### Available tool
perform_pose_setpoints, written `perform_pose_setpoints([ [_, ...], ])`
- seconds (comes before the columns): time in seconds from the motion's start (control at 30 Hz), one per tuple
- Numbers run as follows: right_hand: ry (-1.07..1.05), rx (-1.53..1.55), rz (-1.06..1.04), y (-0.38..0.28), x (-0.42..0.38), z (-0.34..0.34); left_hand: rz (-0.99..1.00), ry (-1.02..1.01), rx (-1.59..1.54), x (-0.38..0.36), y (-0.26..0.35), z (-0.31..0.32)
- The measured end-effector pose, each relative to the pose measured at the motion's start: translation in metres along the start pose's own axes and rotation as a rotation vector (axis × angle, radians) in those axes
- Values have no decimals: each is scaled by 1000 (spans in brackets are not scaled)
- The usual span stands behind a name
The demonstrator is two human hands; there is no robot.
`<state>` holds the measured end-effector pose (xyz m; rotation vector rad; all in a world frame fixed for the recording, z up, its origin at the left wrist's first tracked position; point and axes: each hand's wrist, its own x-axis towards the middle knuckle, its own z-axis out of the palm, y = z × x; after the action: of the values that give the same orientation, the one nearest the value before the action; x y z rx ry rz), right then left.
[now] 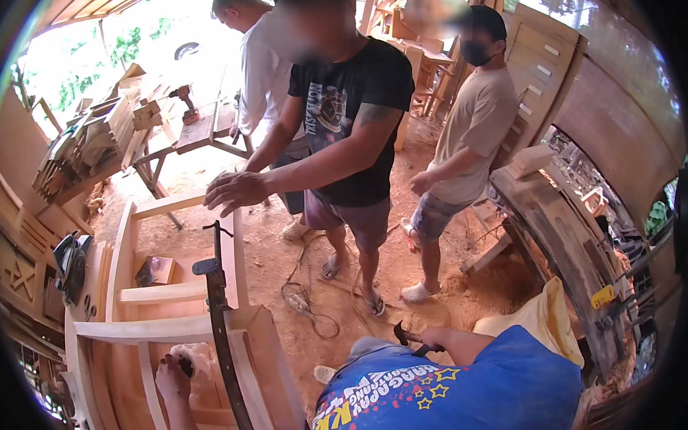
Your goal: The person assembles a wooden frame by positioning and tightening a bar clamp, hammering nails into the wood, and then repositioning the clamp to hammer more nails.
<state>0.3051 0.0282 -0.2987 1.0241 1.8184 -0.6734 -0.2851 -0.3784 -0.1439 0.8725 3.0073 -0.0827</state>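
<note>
My right hand (437,338) is closed round the handle of a hammer (408,335), held in front of my blue shirt. At lower left, my left hand (173,377) reaches inside a pale wooden frame (144,329), its fingers curled at a small dark thing I cannot make out. A crumpled white plastic bag (202,365) lies beside those fingers. Along the frame runs a long dark bar clamp (222,332), to the right of my left hand. Over the frame's far end, a co-worker in a black shirt holds out both hands (237,192).
Two more people stand behind the co-worker. A dark power tool (73,266) rests left of the frame. Stacked wood (96,138) and a cordless drill (185,103) sit farther back. A cable (303,301) loops over the dusty floor. A heavy timber bench (556,230) stands at right.
</note>
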Motion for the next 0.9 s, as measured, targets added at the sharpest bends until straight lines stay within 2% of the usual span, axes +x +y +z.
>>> perform_pose_setpoints([
  [0.03,-9,78,37,0,3,0,-6,40,-41,-6,-1,-9],
  [0.1,20,46,-17,5,20,2,-10,114,-120,-19,-1,-25],
  [0.23,65,104,-66,22,68,8,9,75,-271,-29,-17,-39],
  [0.3,133,247,-73,20,44,-3,-12,124,-443,-26,-19,-41],
  [0.4,185,438,-68,38,24,9,37,358,-632,-6,-48,-18],
  [0.47,190,571,-33,53,22,26,-24,192,-949,-19,-19,-66],
  [0.53,123,486,12,76,20,40,97,245,-933,-48,30,-112],
  [0.57,91,423,29,88,19,46,30,241,-1031,-59,42,-119],
  [0.6,64,475,71,102,19,60,13,143,-938,-68,39,-129],
  [0.63,58,379,73,109,8,62,12,175,-830,-80,43,-138],
  [0.67,48,309,69,118,7,77,121,496,-824,-84,41,-118],
  [0.7,52,212,63,137,11,103,-7,417,-850,-98,46,-138],
  [0.77,76,27,34,188,43,161,-270,442,-987,-120,63,-180],
  [0.83,45,4,41,195,39,160,-380,471,-1212,-124,39,-189],
  [0.9,28,1,58,183,28,140,-351,487,-1265,-119,10,-182],
])
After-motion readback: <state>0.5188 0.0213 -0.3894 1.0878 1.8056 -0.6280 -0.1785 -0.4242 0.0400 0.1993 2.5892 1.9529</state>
